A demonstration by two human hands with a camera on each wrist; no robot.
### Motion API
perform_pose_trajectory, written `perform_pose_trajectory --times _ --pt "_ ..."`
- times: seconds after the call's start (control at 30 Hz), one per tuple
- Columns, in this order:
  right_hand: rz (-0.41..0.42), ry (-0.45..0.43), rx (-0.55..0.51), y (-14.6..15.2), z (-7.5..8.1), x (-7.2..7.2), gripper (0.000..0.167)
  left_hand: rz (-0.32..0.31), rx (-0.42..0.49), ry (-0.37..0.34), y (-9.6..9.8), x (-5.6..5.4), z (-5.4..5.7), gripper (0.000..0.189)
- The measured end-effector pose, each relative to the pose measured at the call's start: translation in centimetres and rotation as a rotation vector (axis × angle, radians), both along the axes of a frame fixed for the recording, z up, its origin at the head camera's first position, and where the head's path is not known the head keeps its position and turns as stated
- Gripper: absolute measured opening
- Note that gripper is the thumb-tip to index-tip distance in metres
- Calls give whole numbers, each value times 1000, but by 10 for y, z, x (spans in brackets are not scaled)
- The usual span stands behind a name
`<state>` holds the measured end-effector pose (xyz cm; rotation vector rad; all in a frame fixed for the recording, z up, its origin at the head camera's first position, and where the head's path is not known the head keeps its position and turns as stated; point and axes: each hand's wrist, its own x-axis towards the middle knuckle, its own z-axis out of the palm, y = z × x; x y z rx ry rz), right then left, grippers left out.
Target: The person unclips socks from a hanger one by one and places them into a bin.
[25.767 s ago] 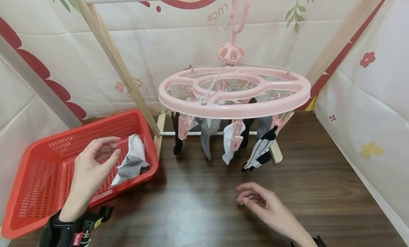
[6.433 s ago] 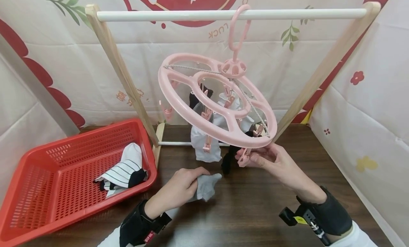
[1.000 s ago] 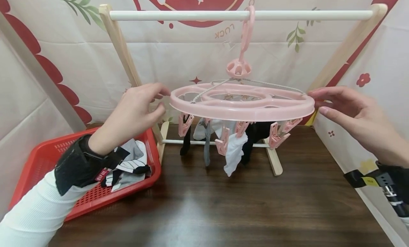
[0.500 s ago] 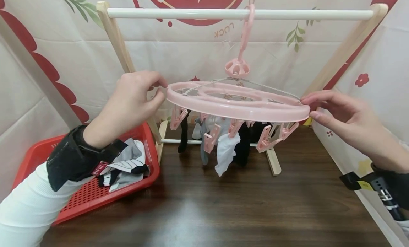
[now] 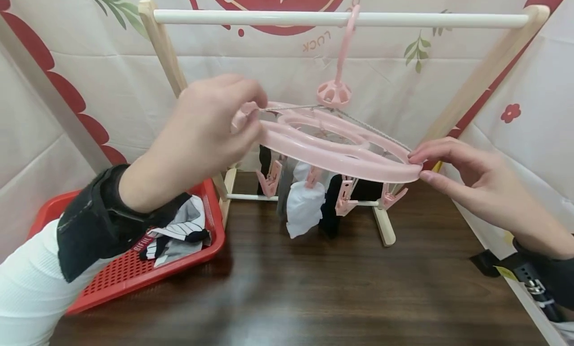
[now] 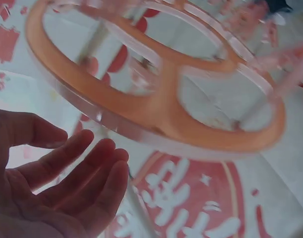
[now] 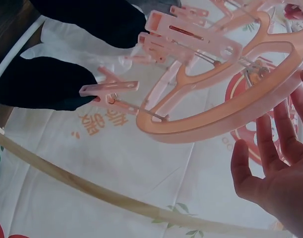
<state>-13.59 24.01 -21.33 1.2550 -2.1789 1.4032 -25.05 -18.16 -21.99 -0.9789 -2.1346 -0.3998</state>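
A round pink clip hanger (image 5: 332, 162) hangs by its hook and tilts down to the right. My right hand (image 5: 480, 181) pinches its right rim between thumb and fingers. My left hand (image 5: 197, 127) overlaps the left rim in the head view; in the left wrist view its loosely curved fingers (image 6: 104, 163) stand apart from the rim (image 6: 91, 94). Below the ring hang a white sock (image 5: 305, 211) and black socks (image 7: 42, 84), held by pink clips. Other clips, such as the front clip (image 5: 345, 196), carry nothing.
The hook sits on the white bar (image 5: 269, 18) of a wooden rack. A red basket (image 5: 215, 231) at the left holds several grey, white and striped socks (image 5: 184, 231), partly behind my left forearm. Dark tabletop (image 5: 314, 296) lies in front.
The striped sock has gone from the hanger to the basket, where the sock pile has grown. Just now the ring turned and tilted down rightward, while my left hand moved right and up.
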Motion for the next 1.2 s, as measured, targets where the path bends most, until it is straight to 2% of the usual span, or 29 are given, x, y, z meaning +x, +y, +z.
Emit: perform_pose_trajectory --times 0.03,0.07,0.1,0.13,0.2,0.27,0.37,0.57,0.77,0.9,1.07,1.2 --pt "-5 11 12 -1 0 1 24 -37 10 -4 12 18 10 18" --pt "-14 20 23 -1 0 2 24 -69 6 -1 25 46 24 15" --pt "-31 33 43 -2 -1 3 24 -106 -3 -6 41 87 45 14" --pt "-35 41 48 -3 -1 3 25 -132 1 -9 52 109 54 12" --pt "-69 54 75 -5 -1 5 25 -174 -2 -14 65 128 61 8" --pt "-97 71 95 -6 -2 7 25 -209 -15 -26 75 140 65 7" --pt "-88 88 82 -9 -5 9 23 -241 -42 -49 85 146 64 3" --pt "-31 89 33 -14 -9 13 30 -253 -79 -77 90 144 55 6" --pt "-16 74 -7 -14 -12 13 36 -239 -65 -95 81 142 49 7" --pt "-3 29 -91 -10 -15 12 39 -212 -49 -109 74 139 44 6" --pt "-19 2 -183 -3 -18 12 33 -182 -19 -98 63 133 38 9" --pt "-52 1 -225 2 -21 13 30 -174 19 -142 55 129 38 10"
